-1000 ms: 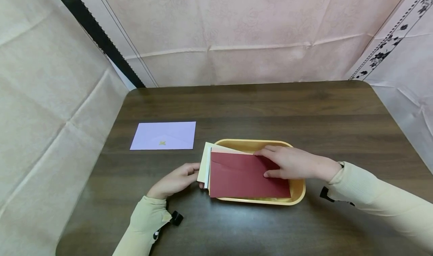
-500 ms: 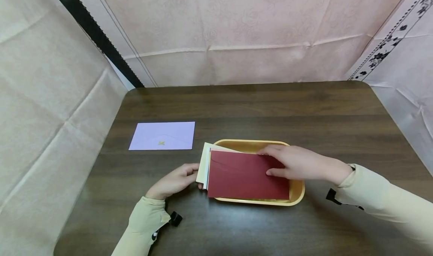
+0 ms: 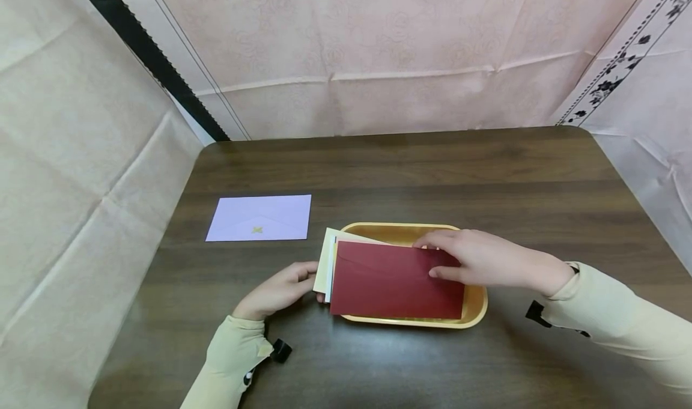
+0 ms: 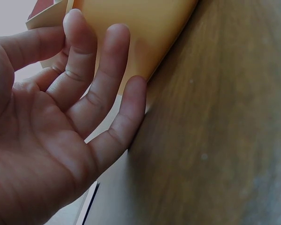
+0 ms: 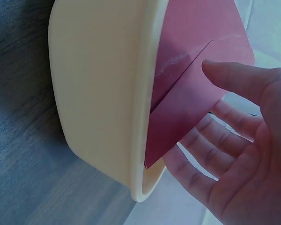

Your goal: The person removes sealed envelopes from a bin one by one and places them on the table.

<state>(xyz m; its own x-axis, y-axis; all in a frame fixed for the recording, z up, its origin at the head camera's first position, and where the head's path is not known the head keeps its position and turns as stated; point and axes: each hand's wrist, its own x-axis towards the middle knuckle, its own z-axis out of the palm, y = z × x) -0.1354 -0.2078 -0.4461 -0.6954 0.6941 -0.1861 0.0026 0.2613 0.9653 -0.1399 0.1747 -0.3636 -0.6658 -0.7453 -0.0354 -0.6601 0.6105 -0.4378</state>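
A dark red envelope point(image 3: 394, 283) lies slanted on top of a yellow tray point(image 3: 478, 308), over several paler envelopes. My right hand point(image 3: 486, 260) pinches its right part. In the right wrist view the thumb lies on one face of the red envelope point(image 5: 192, 89), with the fingers along the other. At the tray's left end my left hand point(image 3: 278, 289) pinches the edge of a cream envelope point(image 3: 325, 262) that sticks out past the rim. The left wrist view shows its thumb and index finger together, the other fingers loosely bent beside the tray wall point(image 4: 154, 28).
A lilac envelope point(image 3: 265, 214) with a small gold mark lies flat on the dark wooden table point(image 3: 378, 367), behind and left of the tray. Pale cloth point(image 3: 421, 54) hangs beyond the table's back edge and along both sides.
My right hand has shifted slightly to the right along the red envelope. The red envelope's left edge has moved a little left. The left hand holds nearly still.
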